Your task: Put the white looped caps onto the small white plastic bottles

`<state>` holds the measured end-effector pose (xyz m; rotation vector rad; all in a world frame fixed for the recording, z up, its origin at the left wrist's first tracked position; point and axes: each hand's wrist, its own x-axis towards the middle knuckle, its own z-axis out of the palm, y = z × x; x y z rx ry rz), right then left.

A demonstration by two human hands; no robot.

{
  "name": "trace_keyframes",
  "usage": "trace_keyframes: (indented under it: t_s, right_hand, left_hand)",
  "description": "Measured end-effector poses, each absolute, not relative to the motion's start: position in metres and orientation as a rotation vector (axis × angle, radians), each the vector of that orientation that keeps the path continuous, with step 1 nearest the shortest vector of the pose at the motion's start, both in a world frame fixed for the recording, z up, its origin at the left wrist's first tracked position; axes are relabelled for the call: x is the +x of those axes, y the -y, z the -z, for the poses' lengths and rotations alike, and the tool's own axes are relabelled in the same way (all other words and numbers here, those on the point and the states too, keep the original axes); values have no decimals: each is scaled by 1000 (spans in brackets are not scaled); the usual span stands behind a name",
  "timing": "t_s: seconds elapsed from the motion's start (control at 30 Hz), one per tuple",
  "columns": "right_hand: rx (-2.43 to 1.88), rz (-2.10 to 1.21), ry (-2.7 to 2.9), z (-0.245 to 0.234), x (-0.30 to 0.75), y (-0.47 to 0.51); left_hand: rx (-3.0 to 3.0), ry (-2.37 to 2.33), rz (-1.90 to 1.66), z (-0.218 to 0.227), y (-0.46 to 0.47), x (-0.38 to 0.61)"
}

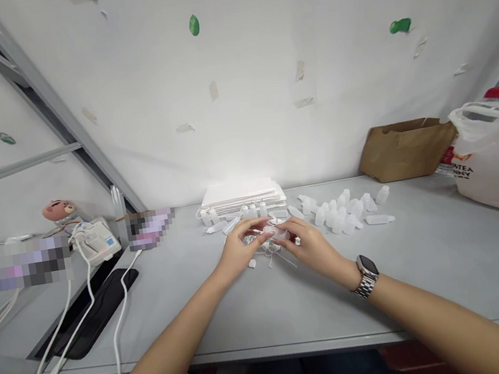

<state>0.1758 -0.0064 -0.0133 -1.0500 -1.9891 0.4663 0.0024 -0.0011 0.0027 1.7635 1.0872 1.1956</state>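
My left hand point(239, 248) and my right hand point(308, 245) meet over the middle of the grey table. Between their curled fingertips is a small translucent white plastic bottle point(278, 232), partly covered by the fingers. Under the hands lie thin white strings point(269, 250) and small white pieces, one of them a loose cap-like piece point(252, 263). To the right of my right hand is a heap of similar translucent bottles point(339, 214), with one bottle point(380, 219) lying flat at its edge. Several more lie behind the hands.
A stack of white sheets or boards point(241, 194) stands against the wall. At right are a brown paper bag point(407, 149) and a white plastic bag point(492, 161). A power strip point(97, 241), white cables point(123, 302) and a black slot cover point(94, 313) occupy the left.
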Motion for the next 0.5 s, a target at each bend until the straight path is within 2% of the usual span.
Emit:
trace_keyframes:
  t_s: [0.33, 0.5]
  right_hand:
    - [-1130, -640, 1923, 8, 174, 6]
    - [-1129, -773, 1805, 6, 174, 5]
  left_hand:
    - [1683, -1043, -1191, -3, -5, -2]
    - [1634, -1448, -1225, 3, -19, -16]
